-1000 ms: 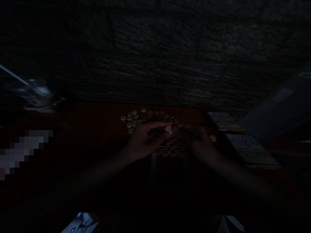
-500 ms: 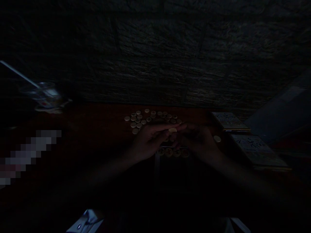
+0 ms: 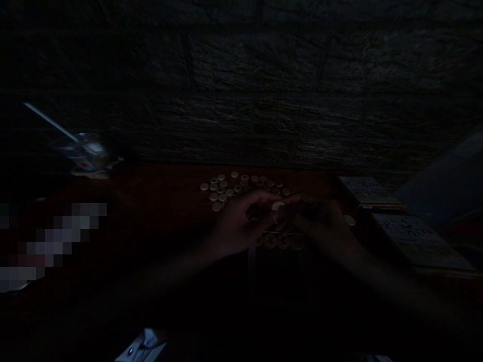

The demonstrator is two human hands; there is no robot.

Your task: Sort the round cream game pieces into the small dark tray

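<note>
In the dim head view, my left hand (image 3: 238, 223) and my right hand (image 3: 320, 218) meet over the table. A pale round piece (image 3: 278, 206) sits between their fingertips. My left thumb and fingers close on its near side; the right fingers are curled in shadow against it, and their exact grip is hard to make out. Just below the hands lies a row of several round pieces (image 3: 270, 241) with dark marks, at the edge of a dark box-like shape. Behind the hands, several more round pieces (image 3: 214, 197) lie scattered, some marked and some plain.
A single round piece (image 3: 349, 220) lies right of my right hand. Two flat booklets or boxes, one behind (image 3: 372, 191) and one nearer (image 3: 422, 241), are at the right. A cup with a straw (image 3: 90, 153) stands at the left. A stone wall (image 3: 234, 110) rises behind the table.
The view has shifted, so everything sits slightly further right. My left thumb and fingers now form a rounder gap, and the pale piece remains between both hands.
</note>
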